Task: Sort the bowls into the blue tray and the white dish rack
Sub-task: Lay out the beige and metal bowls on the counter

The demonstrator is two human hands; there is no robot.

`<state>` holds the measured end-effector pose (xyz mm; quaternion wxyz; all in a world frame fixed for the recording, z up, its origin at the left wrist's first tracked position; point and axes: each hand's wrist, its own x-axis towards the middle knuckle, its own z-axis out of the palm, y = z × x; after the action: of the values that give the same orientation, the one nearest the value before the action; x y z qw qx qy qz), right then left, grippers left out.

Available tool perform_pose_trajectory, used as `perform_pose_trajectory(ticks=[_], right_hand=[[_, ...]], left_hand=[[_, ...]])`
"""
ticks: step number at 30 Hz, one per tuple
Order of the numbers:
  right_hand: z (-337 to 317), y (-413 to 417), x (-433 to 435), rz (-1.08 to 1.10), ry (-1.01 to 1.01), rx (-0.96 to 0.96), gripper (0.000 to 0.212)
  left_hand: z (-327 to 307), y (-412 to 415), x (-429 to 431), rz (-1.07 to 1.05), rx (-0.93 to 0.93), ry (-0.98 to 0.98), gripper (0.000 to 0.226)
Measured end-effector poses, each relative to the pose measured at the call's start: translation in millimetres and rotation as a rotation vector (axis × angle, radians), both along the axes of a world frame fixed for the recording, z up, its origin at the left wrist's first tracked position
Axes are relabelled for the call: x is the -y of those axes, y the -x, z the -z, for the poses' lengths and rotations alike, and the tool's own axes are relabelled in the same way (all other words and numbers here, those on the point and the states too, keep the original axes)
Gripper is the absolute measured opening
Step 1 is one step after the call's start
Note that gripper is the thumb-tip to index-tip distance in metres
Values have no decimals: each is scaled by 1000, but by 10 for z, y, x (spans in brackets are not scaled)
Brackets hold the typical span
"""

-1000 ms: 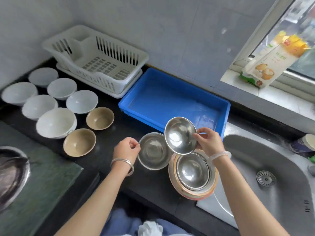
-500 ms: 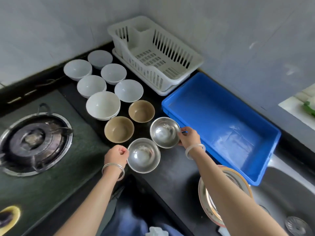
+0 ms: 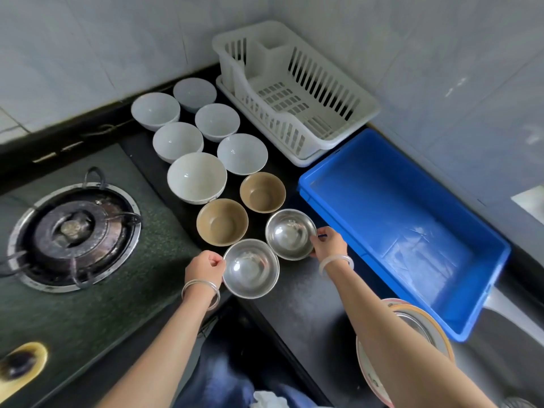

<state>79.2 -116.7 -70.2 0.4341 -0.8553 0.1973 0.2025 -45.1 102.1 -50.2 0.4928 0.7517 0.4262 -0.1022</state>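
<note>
Near steel bowl (image 3: 250, 267) sits on the black counter (image 3: 294, 307), left hand (image 3: 206, 267) pinching its rim; right hand (image 3: 328, 242) pinches the far steel bowl (image 3: 290, 234) (just beside the blue tray (image 3: 412, 231)). Brown bowls (image 3: 222, 222), white bowls (image 3: 196, 178), white dish rack (image 3: 323, 92) behind.

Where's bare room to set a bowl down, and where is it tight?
Free: the blue tray and the white dish rack, both holding nothing; also the black counter between the steel bowls, the tray and the plate stack. Crowded: white bowls and brown bowls packed between stove and rack; the left hand and right hand grip the steel bowls.
</note>
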Motion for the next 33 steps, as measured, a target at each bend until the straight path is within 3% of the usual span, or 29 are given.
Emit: perform_pose_trajectory(ticks=[2,5,12,19,24,28,33], right_hand=[[-13,-5,-3,21,-17,-14,13],[-39,-5,-11,28,-31,-31,12],[-5,58,-8,97,-184,-49,12],[-56,125,6,90,-232,-74,25],[-218,252,94,-61,-117,-31,40],[-442,404,324,-141,6,123,32],[-644,751,931,-5,155,250,18]], left_hand=[[13,-1,3,-7,11,-14,7],[24,2,10,-1,20,-62,19],[16,23,41,1,46,-162,21],[-38,52,79,64,60,-232,29],[-119,85,155,269,43,-375,31],[-224,20,279,340,67,-415,35],[-367,-136,827,488,164,-288,31]])
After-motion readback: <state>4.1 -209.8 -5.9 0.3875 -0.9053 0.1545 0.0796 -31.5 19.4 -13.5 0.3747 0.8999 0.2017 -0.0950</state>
